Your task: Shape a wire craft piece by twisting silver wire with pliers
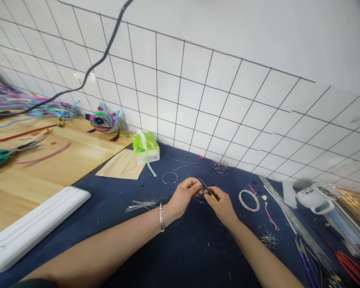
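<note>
Two bare hands work to the right of the tissue box (153,155) and nearer the person than it. The left hand (187,192) is closed to a narrow pinch of thumb and fingers on one fine wire (199,201); the pinched part is largely covered by fingertips, so its exact shape cannot be told. The right hand (220,203) is wrapped around one pair of pliers (205,187), yellow-handled, the tips meeting the left fingertips. Whether the jaws grip the wire is too small to tell. One bracelet (161,218) circles the left wrist.

One hoop (169,183) lies near the box, on its right and slightly nearer the person. One sheet of paper (117,168) reaches left from the box, which covers its corner. One bundle of short wires (142,205) lies nearer the person than the box, its strands too crossed to count. Well right of the box are one tangle (219,168), one pale coil (249,201) and one mug (313,199). Far left of it, one green-handled tool (1,156) is cut off by the picture's edge, as is one white bar (39,228). Far right, one purple-handled tool (305,262) runs out at the bottom.
</note>
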{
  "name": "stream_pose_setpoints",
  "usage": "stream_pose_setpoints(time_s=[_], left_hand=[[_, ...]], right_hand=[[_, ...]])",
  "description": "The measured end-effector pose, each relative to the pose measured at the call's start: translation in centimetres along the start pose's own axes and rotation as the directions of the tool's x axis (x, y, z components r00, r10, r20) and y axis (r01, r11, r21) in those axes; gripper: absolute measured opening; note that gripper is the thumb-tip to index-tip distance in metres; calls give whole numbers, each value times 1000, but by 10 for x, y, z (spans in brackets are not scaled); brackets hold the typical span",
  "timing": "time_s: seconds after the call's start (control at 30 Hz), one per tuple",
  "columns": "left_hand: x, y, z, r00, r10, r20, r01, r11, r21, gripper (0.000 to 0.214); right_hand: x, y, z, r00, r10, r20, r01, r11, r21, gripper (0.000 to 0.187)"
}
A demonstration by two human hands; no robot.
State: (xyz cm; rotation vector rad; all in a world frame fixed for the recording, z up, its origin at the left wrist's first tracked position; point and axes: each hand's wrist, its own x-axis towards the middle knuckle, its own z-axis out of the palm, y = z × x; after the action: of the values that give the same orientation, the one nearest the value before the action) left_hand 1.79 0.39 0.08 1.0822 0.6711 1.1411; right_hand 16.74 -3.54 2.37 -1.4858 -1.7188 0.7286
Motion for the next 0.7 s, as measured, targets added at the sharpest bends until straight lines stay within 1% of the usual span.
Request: stream_pose_setpoints(time_s=[0.17,0.27,0.37,0.43,0.6,0.7], left_hand=[[5,6,-7,993,-33,116,22,996,91,22],[7,7,-10,969,-103,225,72,987,142,22],[6,6,-11,947,-151,285,103,979,178,23],[6,6,-11,945,-161,286,109,976,189,23],[9,5,-12,973,-118,199,81,979,185,20],[10,4,-13,970,-138,197,98,975,200,23]], right_hand=[[2,2,-4,999,-36,-23,36,999,-23,23],[-1,7,-6,999,-41,-21,40,999,-19,24],[-3,11,-7,999,-41,-12,41,999,-8,23],[-3,13,-7,999,-40,-6,40,999,2,22],[-3,19,-5,1000,-28,-9,28,999,23,21],[-4,23,-4,1000,-25,-7,26,999,34,22]])
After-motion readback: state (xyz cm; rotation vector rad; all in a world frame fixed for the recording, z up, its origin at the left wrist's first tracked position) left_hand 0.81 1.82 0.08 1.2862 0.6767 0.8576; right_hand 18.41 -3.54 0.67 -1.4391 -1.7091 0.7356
